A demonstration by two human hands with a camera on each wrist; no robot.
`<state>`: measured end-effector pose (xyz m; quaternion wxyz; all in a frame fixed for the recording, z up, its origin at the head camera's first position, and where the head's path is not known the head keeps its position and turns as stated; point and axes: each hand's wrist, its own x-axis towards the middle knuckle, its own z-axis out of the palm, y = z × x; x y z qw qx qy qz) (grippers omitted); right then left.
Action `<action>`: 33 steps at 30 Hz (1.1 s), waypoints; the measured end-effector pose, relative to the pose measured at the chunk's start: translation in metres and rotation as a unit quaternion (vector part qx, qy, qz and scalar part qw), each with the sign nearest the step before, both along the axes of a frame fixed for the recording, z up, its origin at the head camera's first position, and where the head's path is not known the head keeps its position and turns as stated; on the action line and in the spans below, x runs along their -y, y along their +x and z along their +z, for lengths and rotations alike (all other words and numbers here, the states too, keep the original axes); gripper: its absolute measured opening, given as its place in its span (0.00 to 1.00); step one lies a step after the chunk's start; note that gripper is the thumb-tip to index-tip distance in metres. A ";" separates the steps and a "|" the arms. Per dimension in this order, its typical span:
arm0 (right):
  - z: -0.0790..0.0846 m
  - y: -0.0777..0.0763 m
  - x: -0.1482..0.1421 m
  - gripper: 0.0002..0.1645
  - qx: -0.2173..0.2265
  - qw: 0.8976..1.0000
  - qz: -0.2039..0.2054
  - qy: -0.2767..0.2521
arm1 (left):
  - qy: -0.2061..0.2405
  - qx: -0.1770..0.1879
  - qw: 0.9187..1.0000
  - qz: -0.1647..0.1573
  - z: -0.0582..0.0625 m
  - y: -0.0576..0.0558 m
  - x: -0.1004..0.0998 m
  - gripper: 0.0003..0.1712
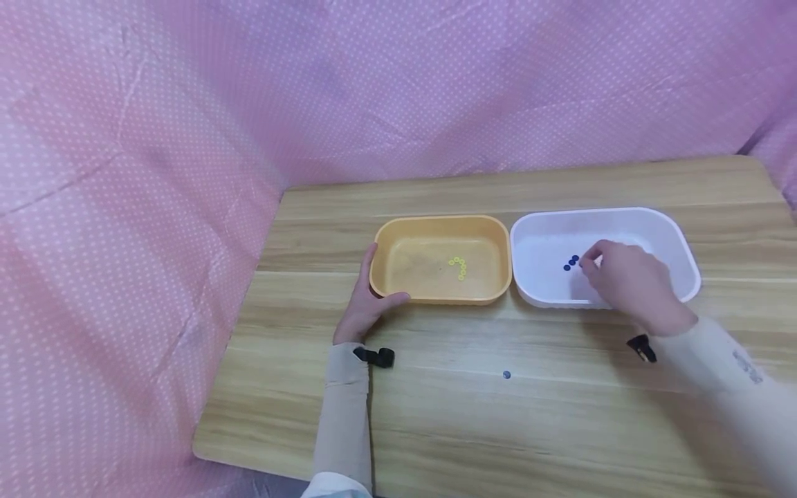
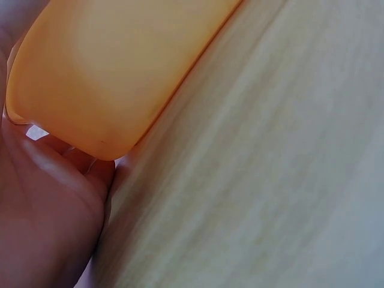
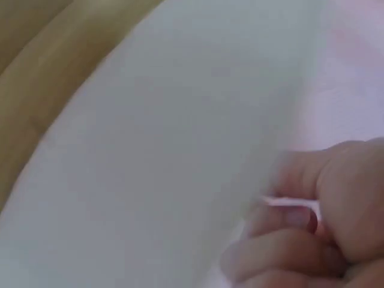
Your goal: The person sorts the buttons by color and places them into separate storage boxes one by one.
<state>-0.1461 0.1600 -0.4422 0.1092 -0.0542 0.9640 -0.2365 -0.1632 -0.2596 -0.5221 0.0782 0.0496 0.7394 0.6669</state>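
A yellow-orange tub (image 1: 441,293) stands on the table with several small yellow rings (image 1: 463,266) on its floor. My left hand (image 1: 364,309) holds its near left corner, thumb along the front wall and fingers at the left end. The left wrist view shows fingers behind the tub's wall. Beside it is a white tub (image 1: 542,299). Over this one, thumb and forefinger of my right hand (image 1: 635,283) pinch together, with a small dark blue disc at the fingertips. Close by on the tub's floor lie several dark blue discs (image 1: 571,262). In the right wrist view the fingertips are hidden.
A small grey-blue disc (image 1: 506,374) lies on the wooden table (image 1: 436,401) in front of the tubs. The tubs stand side by side, close together. Pink dotted cloth (image 1: 398,90) hangs behind the table and on the left.
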 end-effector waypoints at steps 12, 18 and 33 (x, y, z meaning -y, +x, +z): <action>-0.032 0.087 0.085 0.12 -0.088 0.953 0.289 -0.028 | 0.002 0.000 1.000 -0.007 0.020 0.007 -0.004 0.67; -0.046 0.091 0.090 0.09 -0.099 0.947 0.303 -0.031 | 0.005 0.013 1.000 -0.001 0.004 0.004 0.000 0.67; -0.048 0.091 0.091 0.08 -0.102 0.950 0.296 -0.008 | -0.008 -0.014 1.000 0.004 -0.002 0.004 0.001 0.66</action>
